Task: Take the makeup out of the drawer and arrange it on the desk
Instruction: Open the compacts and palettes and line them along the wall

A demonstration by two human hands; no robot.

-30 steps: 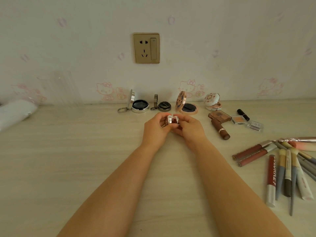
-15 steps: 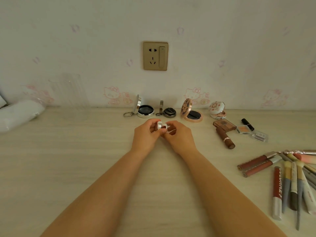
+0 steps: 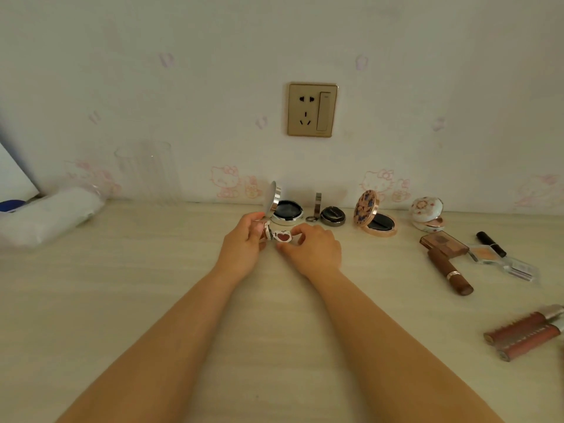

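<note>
Head view: we hold a small heart compact low over the bench, just before the row of open compacts. Half a second ago it looked closed; now its lid stands open. Left hand pinches the lid, right hand curls round the base. Setting it down seems next.

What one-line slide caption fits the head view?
Both hands, left hand and right hand, hold open a small heart compact over the desk before a row of opened compacts.
</note>
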